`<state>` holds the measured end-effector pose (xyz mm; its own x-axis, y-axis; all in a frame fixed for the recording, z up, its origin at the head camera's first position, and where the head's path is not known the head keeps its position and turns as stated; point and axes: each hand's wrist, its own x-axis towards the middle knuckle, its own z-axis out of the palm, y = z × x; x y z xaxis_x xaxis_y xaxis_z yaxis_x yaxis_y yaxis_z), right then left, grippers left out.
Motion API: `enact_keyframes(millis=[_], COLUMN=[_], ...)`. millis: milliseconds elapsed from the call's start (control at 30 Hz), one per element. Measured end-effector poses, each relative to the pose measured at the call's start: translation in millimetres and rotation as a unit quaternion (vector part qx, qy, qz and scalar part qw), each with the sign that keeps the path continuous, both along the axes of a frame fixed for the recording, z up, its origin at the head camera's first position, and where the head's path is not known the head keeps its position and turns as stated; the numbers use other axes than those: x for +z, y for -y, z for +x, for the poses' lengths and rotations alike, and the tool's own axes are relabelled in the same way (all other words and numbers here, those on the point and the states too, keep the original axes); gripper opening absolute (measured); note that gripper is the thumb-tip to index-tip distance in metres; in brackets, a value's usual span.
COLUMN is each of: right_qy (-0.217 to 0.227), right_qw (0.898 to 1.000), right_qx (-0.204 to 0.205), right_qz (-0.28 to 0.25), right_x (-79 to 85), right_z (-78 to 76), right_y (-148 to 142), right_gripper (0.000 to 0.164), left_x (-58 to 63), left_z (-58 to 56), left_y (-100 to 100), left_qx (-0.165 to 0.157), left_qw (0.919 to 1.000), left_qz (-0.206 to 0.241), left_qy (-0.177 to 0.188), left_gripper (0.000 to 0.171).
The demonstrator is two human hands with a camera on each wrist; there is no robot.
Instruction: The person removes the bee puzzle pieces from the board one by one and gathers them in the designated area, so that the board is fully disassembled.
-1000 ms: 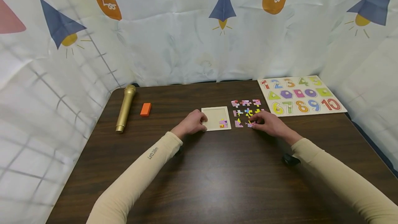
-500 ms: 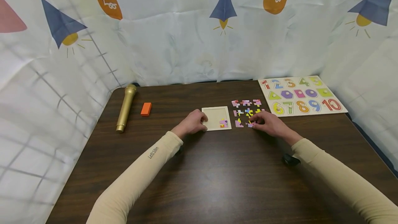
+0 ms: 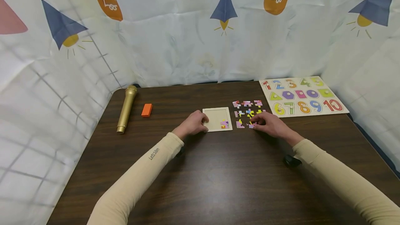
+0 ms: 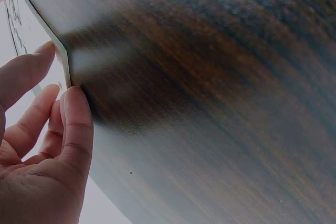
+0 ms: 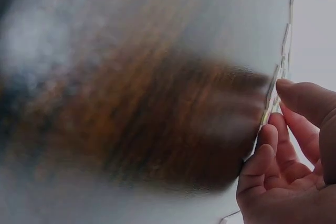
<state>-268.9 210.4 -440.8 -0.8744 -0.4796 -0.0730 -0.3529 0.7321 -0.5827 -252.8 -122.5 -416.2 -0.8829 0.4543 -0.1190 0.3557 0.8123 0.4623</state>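
A pale wooden puzzle tray (image 3: 214, 115) lies mid-table, with a pink and yellow jigsaw piece (image 3: 224, 124) in its lower right corner. My left hand (image 3: 193, 123) holds the tray at its left side; in the left wrist view the thumb lies on the tray (image 4: 39, 24) and the fingertips meet its edge. To the right, loose jigsaw pieces (image 3: 240, 124) are laid out in rows. With thumb and fingers, my right hand (image 3: 271, 124) pinches a pink piece (image 3: 251, 126) in the nearest row, partly hiding it and its neighbours.
A number and shape board (image 3: 304, 101) sits at the back right, behind my right hand. Toward the left are an orange block (image 3: 146, 110) and a gold microphone (image 3: 126, 108). A patterned curtain (image 3: 193, 44) hangs along the table's back edge.
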Motion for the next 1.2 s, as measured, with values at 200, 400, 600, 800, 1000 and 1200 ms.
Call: enact_keyframes(millis=[200, 400, 600, 800, 1000, 1200], right_qy=[-0.009, -0.008, -0.007, 0.008, 0.011, 0.018], right_qw=[1.000, 1.000, 0.999, 0.999, 0.999, 0.999], right_qx=[-0.005, -0.007, 0.002, 0.013, 0.018, 0.004], right_qz=[-0.010, -0.025, -0.047, -0.051, -0.049, -0.047], right_x=[5.0, 12.0, 17.4, 13.8, 10.9, 13.2], right_z=[-1.2, -2.1, -0.7, 0.3, 0.3, 0.6], right_y=[6, 23, 41, 55, 64, 73], right_gripper=[0.029, 0.032, 0.032, 0.034, 0.035, 0.036], left_x=[1.4, 0.8, -2.3, -3.0, -1.0, 0.4], left_z=[0.8, 0.4, -0.8, -1.1, -0.9, -0.4], left_y=[-1, -1, -1, -1, -1, -1], left_qx=[0.001, 0.001, 0.001, 0.002, 0.002, 0.003], left_qw=[1.0000, 1.0000, 1.0000, 1.0000, 1.0000, 1.0000], left_qz=[-0.003, -0.004, -0.008, -0.007, -0.007, -0.007], left_qy=[-0.001, -0.003, -0.005, 0.000, 0.000, 0.004], left_gripper=[0.032, 0.032, 0.033, 0.033, 0.033, 0.033])
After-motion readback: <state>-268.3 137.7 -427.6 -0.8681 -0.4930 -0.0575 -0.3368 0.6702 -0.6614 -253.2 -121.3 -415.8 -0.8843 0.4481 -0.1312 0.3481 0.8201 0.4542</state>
